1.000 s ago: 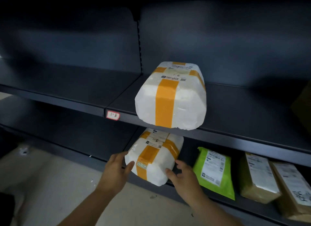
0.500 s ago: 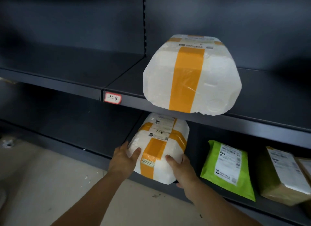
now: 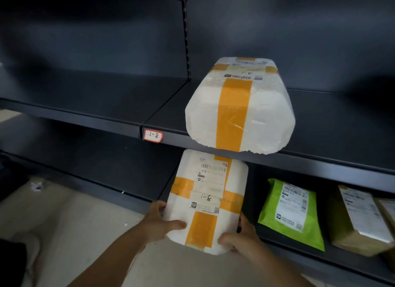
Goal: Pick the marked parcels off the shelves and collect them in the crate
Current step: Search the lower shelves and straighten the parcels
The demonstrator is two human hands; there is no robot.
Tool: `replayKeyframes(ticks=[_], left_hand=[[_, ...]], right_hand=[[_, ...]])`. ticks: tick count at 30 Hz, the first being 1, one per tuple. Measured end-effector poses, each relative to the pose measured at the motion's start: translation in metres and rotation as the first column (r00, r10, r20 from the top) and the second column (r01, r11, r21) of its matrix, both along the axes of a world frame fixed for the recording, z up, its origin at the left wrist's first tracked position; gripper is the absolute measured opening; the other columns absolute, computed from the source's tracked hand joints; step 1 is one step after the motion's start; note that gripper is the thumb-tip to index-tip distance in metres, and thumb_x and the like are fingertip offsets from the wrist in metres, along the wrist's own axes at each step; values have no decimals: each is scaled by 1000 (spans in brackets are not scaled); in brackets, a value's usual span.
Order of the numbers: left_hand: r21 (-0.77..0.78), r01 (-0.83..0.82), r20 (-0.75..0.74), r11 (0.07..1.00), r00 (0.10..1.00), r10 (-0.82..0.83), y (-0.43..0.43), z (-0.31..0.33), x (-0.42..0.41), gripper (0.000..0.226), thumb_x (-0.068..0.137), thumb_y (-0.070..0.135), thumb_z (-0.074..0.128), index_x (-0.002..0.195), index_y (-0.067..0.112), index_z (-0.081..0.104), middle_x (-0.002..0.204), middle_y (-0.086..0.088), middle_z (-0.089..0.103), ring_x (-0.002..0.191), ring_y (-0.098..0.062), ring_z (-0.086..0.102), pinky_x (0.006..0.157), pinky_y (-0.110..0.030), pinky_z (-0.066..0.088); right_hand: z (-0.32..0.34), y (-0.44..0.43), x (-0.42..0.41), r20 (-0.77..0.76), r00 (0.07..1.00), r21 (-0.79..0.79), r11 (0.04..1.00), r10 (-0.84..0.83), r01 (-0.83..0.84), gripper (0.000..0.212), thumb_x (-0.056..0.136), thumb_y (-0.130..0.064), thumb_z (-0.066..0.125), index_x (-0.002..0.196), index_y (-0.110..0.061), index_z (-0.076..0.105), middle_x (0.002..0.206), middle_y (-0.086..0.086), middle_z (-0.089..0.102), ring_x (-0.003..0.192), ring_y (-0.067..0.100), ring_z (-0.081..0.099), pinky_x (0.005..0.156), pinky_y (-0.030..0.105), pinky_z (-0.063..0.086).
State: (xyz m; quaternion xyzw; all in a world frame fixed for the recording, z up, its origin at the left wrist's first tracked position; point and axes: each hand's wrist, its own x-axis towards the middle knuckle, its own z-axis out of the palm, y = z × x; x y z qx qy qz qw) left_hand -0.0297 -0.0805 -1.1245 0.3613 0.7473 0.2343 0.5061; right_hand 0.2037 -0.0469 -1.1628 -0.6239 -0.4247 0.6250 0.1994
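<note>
Both forearms are reaching up from the bottom of the frame toward the shelving. The left hand (image 3: 159, 224) is sitting against the lower left side of a white parcel (image 3: 205, 201). The right hand (image 3: 240, 238) is sitting at that parcel's lower right corner. The two hands are facing each other with the parcel between them.

Count: two hands. Two white parcels banded in orange tape, one being the held one. The second white parcel (image 3: 239, 107) is lying on the upper shelf (image 3: 85, 107) and overhanging its front edge. One green parcel (image 3: 292, 214) and one brown parcel (image 3: 359, 220) are leaning on the lower shelf (image 3: 299, 250), right of the held parcel. A further brown one is being cut off at the right border. One shelf tag (image 3: 152, 136), reading "1-8", is sticking to the upper shelf's front edge.

Fingers: the left thumb is lying across the parcel's front face, with the other fingers curling round its left edge. The right thumb is pressing on the bottom front corner, with the fingers wrapping behind the right edge. Both hands are gripping the parcel firmly.

The held parcel is standing tilted, label face toward the camera, handwritten "1-8" showing. Its top end is reaching up to the upper shelf's front edge. Whether its base is touching the lower shelf cannot be told.
</note>
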Motion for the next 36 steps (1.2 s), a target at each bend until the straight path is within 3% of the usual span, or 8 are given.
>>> replayKeyframes(ticks=[4,11,14,18,22,26,30,36], left_hand=[[-125,68,-14,990,997,-70,-5,6,2,72,70,43,78,121,29,31,114,4,55,99,-18,58,82,-32,51],[-220,51,-19,974,998,-56,-16,8,4,82,67,52,77,127,29,25,111,-3,60,95,-19,62,72,-27,52],[-176,59,-29,983,997,-65,-8,17,10,70,75,53,71,124,26,29,109,-2,59,92,-17,59,67,-25,50],[-29,19,-52,999,998,-21,12,19,16,57,86,45,62,133,21,40,119,-4,58,98,-21,57,71,-27,48],[158,40,-323,987,946,14,28,1,18,65,86,38,62,143,20,35,140,-9,45,124,-27,45,102,-39,41],[192,17,-382,981,922,59,32,-12,28,61,92,35,56,145,17,31,141,-16,40,125,-34,43,104,-43,38],[276,185,-694,943,717,62,25,-7,45,53,92,38,52,140,18,39,137,-13,40,121,-34,42,96,-49,41],[354,735,-878,578,474,-64,20,-6,103,39,82,43,41,115,26,54,106,3,61,96,-16,47,70,-37,51]], right_hand=[[7,-7,5,-37,999,-73,997,24,-27,102,42,-22,68,137,-38,35,134,1,43,117,26,50,67,35,54],[10,-17,9,-116,992,-128,990,46,-61,90,56,-20,72,136,-39,35,132,-2,49,117,27,51,81,41,53],[13,-6,9,-140,990,-71,997,21,-32,74,75,-14,67,140,-33,37,132,2,51,118,27,52,78,39,52],[21,10,2,-151,987,64,997,49,-40,84,79,-19,67,150,-27,23,147,3,39,129,26,45,105,43,42],[21,22,-11,-142,983,97,990,120,-107,101,64,-32,73,150,-33,20,156,-4,20,139,23,31,111,43,35],[21,23,-4,5,980,132,971,201,-200,84,83,-25,64,152,-29,15,158,-6,13,143,21,23,115,37,27],[23,18,24,132,963,223,940,235,-260,74,88,-24,61,150,-27,21,157,-2,15,141,19,25,113,32,27],[28,-1,86,341,931,308,920,131,-242,69,90,-22,60,150,-25,24,152,0,26,139,14,29,106,17,24]])
